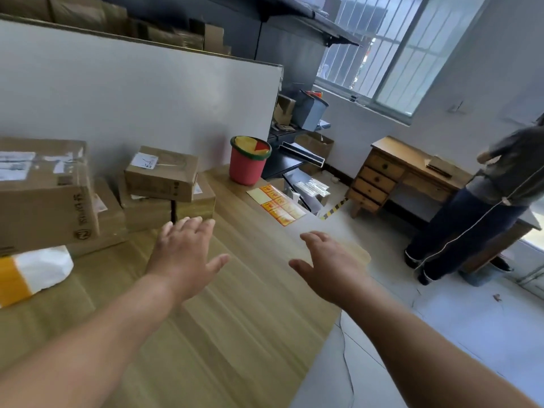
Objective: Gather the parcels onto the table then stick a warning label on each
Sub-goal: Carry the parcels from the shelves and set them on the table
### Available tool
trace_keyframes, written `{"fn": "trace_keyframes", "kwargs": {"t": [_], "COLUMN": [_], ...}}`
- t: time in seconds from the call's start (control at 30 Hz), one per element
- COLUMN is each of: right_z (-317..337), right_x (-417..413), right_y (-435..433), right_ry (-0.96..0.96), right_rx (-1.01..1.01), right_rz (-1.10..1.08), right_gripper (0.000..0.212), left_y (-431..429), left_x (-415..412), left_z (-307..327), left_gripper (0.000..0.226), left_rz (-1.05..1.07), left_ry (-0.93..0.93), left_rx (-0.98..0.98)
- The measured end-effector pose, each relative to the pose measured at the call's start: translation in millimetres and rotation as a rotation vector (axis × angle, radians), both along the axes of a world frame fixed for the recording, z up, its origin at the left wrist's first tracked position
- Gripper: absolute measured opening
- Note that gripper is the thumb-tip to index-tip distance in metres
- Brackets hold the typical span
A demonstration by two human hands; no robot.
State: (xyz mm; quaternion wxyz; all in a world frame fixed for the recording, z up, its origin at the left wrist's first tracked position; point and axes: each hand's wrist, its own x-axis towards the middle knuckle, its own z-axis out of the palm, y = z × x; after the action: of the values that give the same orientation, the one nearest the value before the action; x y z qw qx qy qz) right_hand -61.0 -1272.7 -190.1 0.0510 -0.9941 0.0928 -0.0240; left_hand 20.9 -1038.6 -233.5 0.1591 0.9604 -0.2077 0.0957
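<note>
Several brown cardboard parcels stand stacked at the back left of the wooden table [235,304]: a large box [44,198] at the left and a smaller box [162,173] on top of two others. A white and yellow soft parcel [32,273] lies at the left edge. A sheet of red and yellow warning labels [276,204] lies near the table's far right edge. My left hand [185,257] hovers over the table just in front of the small stack, fingers spread, holding nothing. Over the table's right side my right hand [326,266] is also spread and holds nothing.
A red bucket [248,161] with a yellow and green lid stands at the table's far corner against a white partition. Beyond the table are a wooden desk with drawers [391,175], dark shelving, and a person [482,207] standing at the right.
</note>
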Motion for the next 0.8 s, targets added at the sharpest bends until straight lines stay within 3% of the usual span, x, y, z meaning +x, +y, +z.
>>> {"fn": "trace_keyframes", "kwargs": {"t": [0.33, 0.6, 0.8], "right_z": [-35.8, -83.3, -104.8], "right_x": [149.6, 291.1, 369.3], "right_y": [22.8, 40.8, 35.6], "right_ry": [0.099, 0.235, 0.197], "right_rx": [0.178, 0.676, 0.673], "right_rz": [0.226, 0.301, 0.405], "right_gripper": [0.065, 0.059, 0.063], "left_y": [28.8, 9.7, -28.7], "left_x": [53.5, 124.4, 192.0], "left_z": [-10.5, -26.8, -42.7], "left_gripper": [0.079, 0.080, 0.081], "left_rz": [0.297, 0.574, 0.656], "left_ry": [0.045, 0.117, 0.169], "left_rx": [0.000, 0.063, -0.030]}}
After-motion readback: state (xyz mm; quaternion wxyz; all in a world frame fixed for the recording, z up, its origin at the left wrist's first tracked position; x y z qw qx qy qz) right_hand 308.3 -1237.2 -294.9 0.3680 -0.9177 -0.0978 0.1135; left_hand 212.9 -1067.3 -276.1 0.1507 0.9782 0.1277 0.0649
